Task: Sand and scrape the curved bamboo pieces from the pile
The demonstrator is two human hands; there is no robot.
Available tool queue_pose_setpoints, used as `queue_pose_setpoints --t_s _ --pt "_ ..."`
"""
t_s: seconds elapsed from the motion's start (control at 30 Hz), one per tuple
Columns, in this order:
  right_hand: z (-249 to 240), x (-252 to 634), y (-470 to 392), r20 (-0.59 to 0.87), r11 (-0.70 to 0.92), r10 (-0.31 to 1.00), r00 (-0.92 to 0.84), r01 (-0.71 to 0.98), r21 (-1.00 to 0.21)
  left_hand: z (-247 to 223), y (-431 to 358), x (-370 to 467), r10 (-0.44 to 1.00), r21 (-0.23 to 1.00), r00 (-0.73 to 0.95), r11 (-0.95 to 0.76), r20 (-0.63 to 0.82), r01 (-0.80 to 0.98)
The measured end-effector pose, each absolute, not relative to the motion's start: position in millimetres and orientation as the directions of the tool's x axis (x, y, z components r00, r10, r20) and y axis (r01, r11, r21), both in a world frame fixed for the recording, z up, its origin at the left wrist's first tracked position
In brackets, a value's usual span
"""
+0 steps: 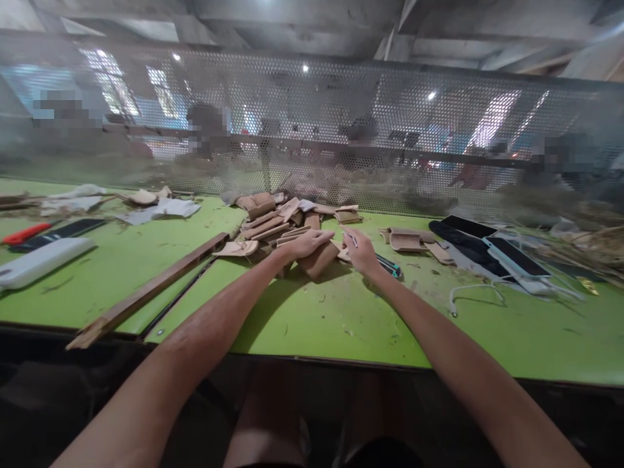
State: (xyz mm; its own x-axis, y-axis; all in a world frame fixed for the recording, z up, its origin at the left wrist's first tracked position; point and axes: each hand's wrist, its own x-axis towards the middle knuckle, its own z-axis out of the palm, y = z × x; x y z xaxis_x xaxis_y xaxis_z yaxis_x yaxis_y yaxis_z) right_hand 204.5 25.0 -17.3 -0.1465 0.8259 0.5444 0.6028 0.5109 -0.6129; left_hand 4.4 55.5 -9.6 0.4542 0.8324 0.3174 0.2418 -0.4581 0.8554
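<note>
My left hand (311,242) lies over a curved brown piece (318,262), like bark or bamboo sheath, its fingers closed along the top edge. The piece stands tilted on the green table. Just to its right, my right hand (361,252) is closed in a pinch on a thin, pale, pen-like tool (354,241); its exact kind is too small to tell. Beside the right wrist lies a black and teal utility knife (390,266), partly hidden by the arm. Behind my hands is a pile of similar brown pieces (266,224).
A long wooden strip (151,286) crosses the table at left, near a white case (46,260) and a red-handled tool (26,233). Phones (519,257) and a white cable (475,289) lie right. A perforated screen (302,104) rises behind; people are beyond it.
</note>
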Motion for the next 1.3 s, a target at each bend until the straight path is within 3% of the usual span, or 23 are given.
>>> queue_pose_setpoints --t_s 0.13,0.3,0.47,0.67,0.73,0.8,0.93,1.03,1.13,1.3 --pt "-17 199 20 0.462 0.446 0.877 -0.128 0.573 -0.688 -1 57 -4 0.776 0.644 0.519 -0.608 0.359 0.464" --pt "-18 197 15 0.478 0.471 0.861 -0.173 0.625 -0.622 0 53 2 0.779 0.565 0.476 -0.625 0.408 0.539" --pt "-19 193 17 0.643 0.564 0.748 -0.168 0.671 -0.481 -8 52 14 0.824 0.694 0.187 -0.555 0.535 0.459" --pt "-25 193 21 0.628 0.529 0.749 -0.210 0.761 -0.376 -11 39 29 0.817 0.766 0.111 -0.570 0.565 0.297" --pt "-26 196 22 0.623 0.535 0.752 -0.214 0.750 -0.389 -9 35 28 0.836 0.803 0.177 -0.549 0.520 0.235" --pt "-27 199 24 0.627 0.557 0.747 -0.221 0.723 -0.409 -5 32 24 0.827 0.850 0.353 -0.508 0.437 0.137" --pt "-28 201 26 0.633 0.586 0.740 -0.226 0.679 -0.442 2 30 14 0.723 0.928 0.614 -0.369 0.318 -0.047" --pt "-26 202 27 0.652 0.589 0.733 -0.194 0.660 -0.465 4 31 10 0.716 0.955 0.648 -0.292 0.260 -0.060" --pt "-24 203 27 0.685 0.601 0.710 -0.163 0.648 -0.468 0 35 12 0.743 0.946 0.629 -0.321 0.229 0.034" --pt "-23 203 27 0.680 0.606 0.711 -0.177 0.646 -0.465 -10 39 23 0.785 0.905 0.486 -0.425 0.384 -0.029"
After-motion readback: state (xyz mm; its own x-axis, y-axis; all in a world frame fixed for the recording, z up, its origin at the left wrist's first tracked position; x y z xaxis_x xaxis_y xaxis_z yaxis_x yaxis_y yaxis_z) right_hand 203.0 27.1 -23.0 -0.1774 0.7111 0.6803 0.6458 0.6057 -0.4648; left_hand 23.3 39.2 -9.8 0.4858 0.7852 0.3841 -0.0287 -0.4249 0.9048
